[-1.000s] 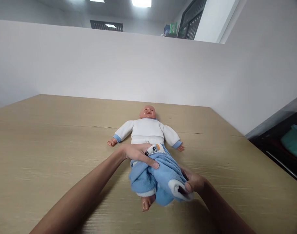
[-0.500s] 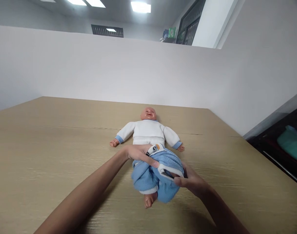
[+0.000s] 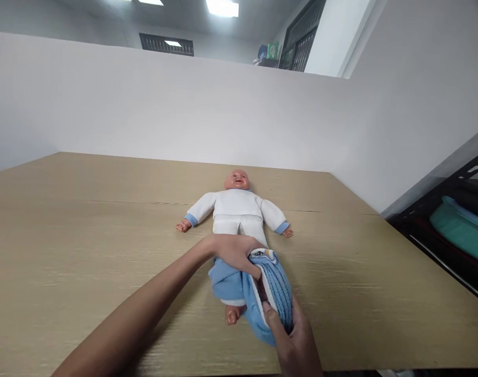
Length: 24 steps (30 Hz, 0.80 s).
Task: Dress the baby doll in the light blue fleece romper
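A baby doll (image 3: 239, 203) in a white top with blue cuffs lies on its back, head away from me. Blue fleece pants (image 3: 226, 283) with white trim sit around its lower legs. One bare foot (image 3: 233, 314) pokes out of the left pant leg; the other foot is mostly hidden in the bunched right leg. My left hand (image 3: 241, 254) reaches across the doll's legs and grips the upper rim of that bunched leg, thumb at the opening. Lower down, my right hand (image 3: 293, 335) clasps the same pant leg from the right, thumb on the white trim.
The doll rests on a wide wooden table (image 3: 105, 230) with a seam across it. A white partition (image 3: 207, 110) stands behind the far edge. At the right, a black rack (image 3: 415, 222) holds folded teal fabric (image 3: 462, 228).
My right hand has moved down and toward me, turning the pant leg's opening more upright. The pants have slid lower, showing more of the doll's white legs. The camera view has shifted slightly.
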Each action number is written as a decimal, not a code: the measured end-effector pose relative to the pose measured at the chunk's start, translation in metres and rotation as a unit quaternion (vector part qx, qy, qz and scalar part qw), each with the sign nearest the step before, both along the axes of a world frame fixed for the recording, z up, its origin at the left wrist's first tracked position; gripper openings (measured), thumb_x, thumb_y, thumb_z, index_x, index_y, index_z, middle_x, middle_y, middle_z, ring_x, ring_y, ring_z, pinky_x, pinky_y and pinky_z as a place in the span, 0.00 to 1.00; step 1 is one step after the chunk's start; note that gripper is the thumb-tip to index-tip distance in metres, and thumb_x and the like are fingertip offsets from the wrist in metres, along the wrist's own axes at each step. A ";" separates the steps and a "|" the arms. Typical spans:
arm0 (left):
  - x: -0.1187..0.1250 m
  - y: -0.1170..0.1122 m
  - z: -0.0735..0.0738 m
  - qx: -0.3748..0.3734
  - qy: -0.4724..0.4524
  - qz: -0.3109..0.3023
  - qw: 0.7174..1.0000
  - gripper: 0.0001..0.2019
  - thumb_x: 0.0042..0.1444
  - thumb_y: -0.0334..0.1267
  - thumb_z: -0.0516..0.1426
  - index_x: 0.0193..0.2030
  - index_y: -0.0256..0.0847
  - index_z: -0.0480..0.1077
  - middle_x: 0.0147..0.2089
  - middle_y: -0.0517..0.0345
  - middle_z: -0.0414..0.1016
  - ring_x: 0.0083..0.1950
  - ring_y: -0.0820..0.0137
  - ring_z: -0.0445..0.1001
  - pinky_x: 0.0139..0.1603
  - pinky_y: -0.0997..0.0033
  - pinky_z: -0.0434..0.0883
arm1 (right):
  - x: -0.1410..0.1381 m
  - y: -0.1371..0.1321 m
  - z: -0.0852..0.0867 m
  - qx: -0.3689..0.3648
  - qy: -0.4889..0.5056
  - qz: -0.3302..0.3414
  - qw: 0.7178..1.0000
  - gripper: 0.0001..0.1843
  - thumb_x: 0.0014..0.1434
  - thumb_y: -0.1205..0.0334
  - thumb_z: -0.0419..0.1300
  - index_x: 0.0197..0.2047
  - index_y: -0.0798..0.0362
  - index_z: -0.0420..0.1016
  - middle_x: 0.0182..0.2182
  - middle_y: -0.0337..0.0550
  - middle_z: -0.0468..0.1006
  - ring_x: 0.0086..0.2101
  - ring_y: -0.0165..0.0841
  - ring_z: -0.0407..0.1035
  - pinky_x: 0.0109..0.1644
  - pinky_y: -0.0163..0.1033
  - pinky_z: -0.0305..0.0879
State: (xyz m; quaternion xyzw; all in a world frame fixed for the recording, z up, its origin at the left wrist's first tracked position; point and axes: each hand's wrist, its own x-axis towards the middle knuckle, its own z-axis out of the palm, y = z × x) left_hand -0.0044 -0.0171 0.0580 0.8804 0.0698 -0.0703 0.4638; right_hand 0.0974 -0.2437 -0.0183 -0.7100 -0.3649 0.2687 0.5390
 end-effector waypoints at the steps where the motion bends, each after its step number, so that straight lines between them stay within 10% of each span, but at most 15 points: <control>1: 0.000 -0.004 0.000 0.038 0.001 0.001 0.999 0.14 0.56 0.44 0.64 0.46 0.41 0.74 0.42 0.59 0.81 0.42 0.63 0.79 0.43 0.68 0.73 | 0.002 -0.003 -0.006 -0.001 -0.019 -0.014 1.000 0.33 0.64 0.41 0.62 0.61 0.59 0.79 0.58 0.59 0.83 0.61 0.53 0.76 0.64 0.47 0.74; 9: 0.007 -0.046 0.003 0.271 0.106 0.123 0.949 0.28 0.50 0.54 0.68 0.52 0.40 0.73 0.48 0.40 0.83 0.47 0.45 0.83 0.39 0.59 0.74 | 0.043 -0.006 -0.036 -0.044 -0.135 -0.008 0.990 0.24 0.60 0.46 0.62 0.53 0.50 0.83 0.52 0.58 0.85 0.53 0.59 0.78 0.57 0.56 0.73; 16: 0.001 -0.066 0.023 0.304 0.160 0.137 0.929 0.34 0.51 0.51 0.71 0.61 0.39 0.69 0.51 0.37 0.83 0.51 0.39 0.83 0.44 0.54 0.75 | 0.029 -0.007 -0.027 -0.061 -0.144 0.043 0.987 0.19 0.58 0.51 0.60 0.48 0.46 0.85 0.46 0.54 0.86 0.46 0.56 0.79 0.51 0.56 0.73; 24: -0.021 -0.062 0.000 0.283 0.104 0.144 0.943 0.34 0.52 0.52 0.68 0.61 0.42 0.65 0.43 0.44 0.83 0.45 0.42 0.83 0.39 0.58 0.71 | 0.028 -0.008 -0.046 -0.052 -0.069 0.013 0.996 0.26 0.55 0.49 0.64 0.55 0.48 0.81 0.50 0.57 0.84 0.57 0.59 0.74 0.61 0.60 0.71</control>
